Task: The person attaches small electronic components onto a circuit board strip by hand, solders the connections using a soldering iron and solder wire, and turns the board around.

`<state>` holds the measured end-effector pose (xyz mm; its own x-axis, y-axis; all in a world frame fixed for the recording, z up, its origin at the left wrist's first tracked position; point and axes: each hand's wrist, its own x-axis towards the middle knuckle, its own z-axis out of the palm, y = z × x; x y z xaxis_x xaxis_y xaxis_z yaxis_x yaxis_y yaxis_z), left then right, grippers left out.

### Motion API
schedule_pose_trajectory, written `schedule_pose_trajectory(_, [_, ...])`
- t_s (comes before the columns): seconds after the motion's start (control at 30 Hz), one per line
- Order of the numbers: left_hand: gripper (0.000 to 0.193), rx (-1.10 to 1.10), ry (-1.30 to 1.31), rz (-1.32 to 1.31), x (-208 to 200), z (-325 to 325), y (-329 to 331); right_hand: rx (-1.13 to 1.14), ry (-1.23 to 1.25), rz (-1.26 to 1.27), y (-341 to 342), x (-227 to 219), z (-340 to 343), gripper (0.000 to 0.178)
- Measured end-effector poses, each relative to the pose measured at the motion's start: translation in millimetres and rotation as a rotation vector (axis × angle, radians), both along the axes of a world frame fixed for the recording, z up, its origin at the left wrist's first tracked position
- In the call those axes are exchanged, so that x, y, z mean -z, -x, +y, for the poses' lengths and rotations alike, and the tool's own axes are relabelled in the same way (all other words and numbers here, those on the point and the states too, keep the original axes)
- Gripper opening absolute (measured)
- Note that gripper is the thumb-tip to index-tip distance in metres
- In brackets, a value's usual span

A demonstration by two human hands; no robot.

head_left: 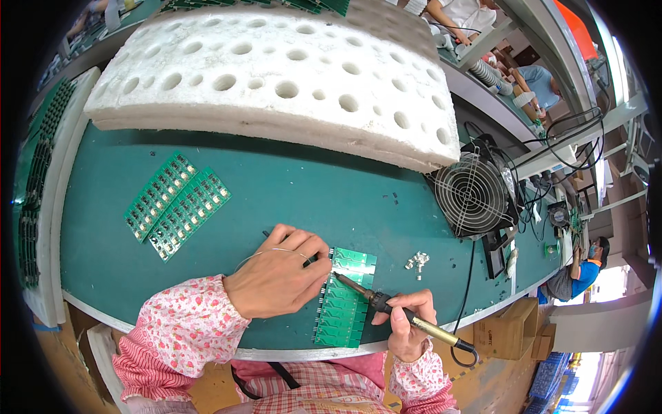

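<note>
My right hand (412,324) is closed around the handle of a soldering iron (393,308), its tip slanting up-left onto a green circuit board panel (345,303) near the table's front edge. My left hand (281,270) is closed at the panel's left edge, fingertips close to the iron's tip. A thin solder wire (265,254) loops over the back of this hand and runs into its fingers. A short dark rod end (266,234) sticks out behind the hand; the rest of it is hidden. Small silvery parts (417,262) lie right of the panel.
Two populated green board panels (176,207) lie at left. A white foam block with holes (276,76) spans the back. A fan with a wire guard (472,190) stands at right, the iron's cable (471,276) below it. More boards sit on foam (52,179) far left. Other people work beyond.
</note>
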<state>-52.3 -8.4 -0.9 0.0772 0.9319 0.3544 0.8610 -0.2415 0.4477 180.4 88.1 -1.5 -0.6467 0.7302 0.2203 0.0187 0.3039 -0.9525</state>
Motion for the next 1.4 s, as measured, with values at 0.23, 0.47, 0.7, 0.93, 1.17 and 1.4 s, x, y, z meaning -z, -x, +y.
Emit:
schedule_pose_trajectory(0.23, [0.011,0.010,0.045,-0.038,-1.1,-0.9,0.6,-0.029,-0.046,0.005,-0.9,-0.2,0.9,0.011])
schedule_pose_trajectory(0.47, [0.012,0.026,0.058,-0.039,-2.2,-0.8,1.4,-0.032,-0.057,-0.002,-0.3,-1.3,0.4,0.011])
schedule_pose_trajectory(0.7, [0.013,-0.001,0.030,-0.054,0.2,-0.4,1.3,0.053,0.015,0.039,-1.2,0.9,-2.0,0.010])
schedule_pose_trajectory(0.93, [0.013,0.008,0.031,-0.050,-0.4,1.8,0.2,-0.007,-0.063,-0.022,-2.4,1.8,0.5,0.010])
schedule_pose_trajectory(1.17, [0.011,-0.007,0.018,-0.001,-3.9,2.0,-1.4,-0.025,-0.043,-0.015,-0.7,0.0,-0.6,0.011])
schedule_pose_trajectory(1.4, [0.010,-0.022,0.034,0.013,-2.8,0.9,-4.1,-0.015,-0.070,-0.035,0.1,-3.3,-1.7,0.010])
